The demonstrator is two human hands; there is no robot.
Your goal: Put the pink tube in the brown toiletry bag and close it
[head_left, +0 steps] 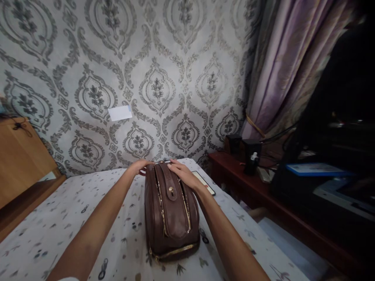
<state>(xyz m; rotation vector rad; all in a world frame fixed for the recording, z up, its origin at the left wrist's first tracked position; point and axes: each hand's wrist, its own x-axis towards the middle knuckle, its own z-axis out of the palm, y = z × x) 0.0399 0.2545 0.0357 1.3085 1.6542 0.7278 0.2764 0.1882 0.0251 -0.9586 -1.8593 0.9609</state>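
A brown leather bag rests on the patterned bed sheet in front of me, its near end towards me. Gold zips run down both sides of a central strap, which carries a round gold stud. Another gold zip crosses the low near end. At the bag's far left corner, my left hand is closed on its edge, with some fingertips hidden behind it. My right hand grips the far right side, fingers reaching over the top. A phone with a lit screen lies just right of my right wrist.
White sheet with small prints covers the bed. A wooden panel borders it at left. Patterned wallpaper rises behind, with a white paper on it. On the right, a dark red table holds black speakers and cables beneath a purple curtain.
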